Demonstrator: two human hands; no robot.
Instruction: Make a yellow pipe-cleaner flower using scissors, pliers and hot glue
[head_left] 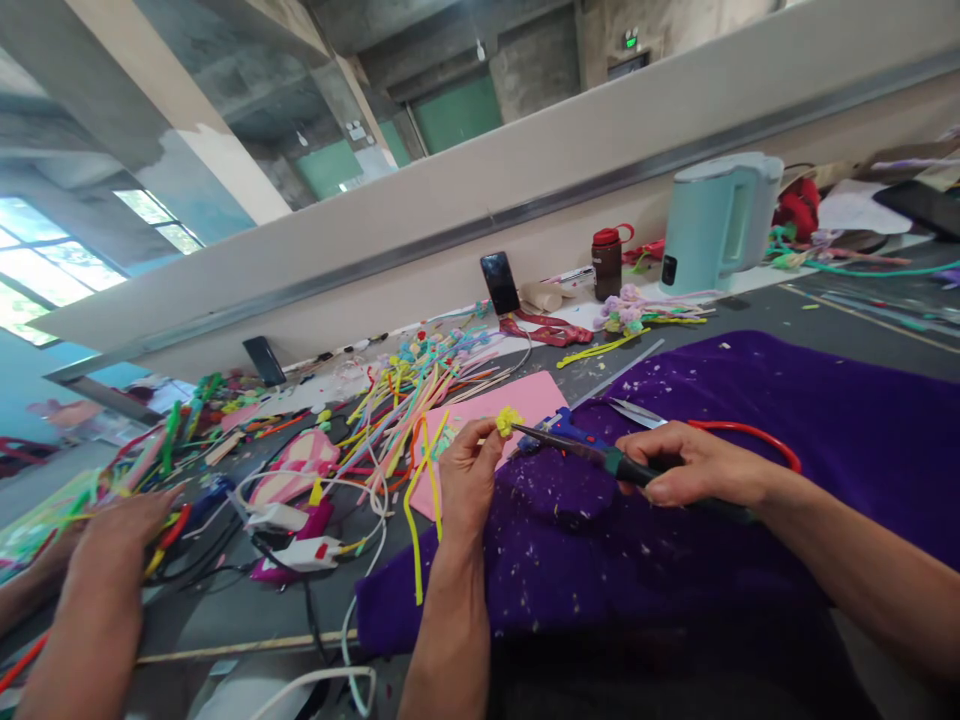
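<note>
Between the fingertips of my left hand (474,472) is a small yellow fuzzy flower (508,421). My right hand (686,465) is closed round the dark green and black handles of long-nose pliers (566,444). Their thin tips touch the flower or end right beside it; I cannot tell which. Behind the pliers lies a blue glue gun (564,425), partly covered by them. Scissors (636,414) with a red handle rest on the purple cloth (810,430) beyond my right hand. A pink sheet (525,392) lies behind my left hand, with yellow pipe cleaners (417,540) across its edge.
A co-worker's hands (124,525) are at the left. Loose pipe cleaners (405,425) spread over the middle. White cables and a power strip (296,553) lie left of my arm. Along the back stand a phone (499,283), a bottle (607,265) and a pale blue kettle (701,230).
</note>
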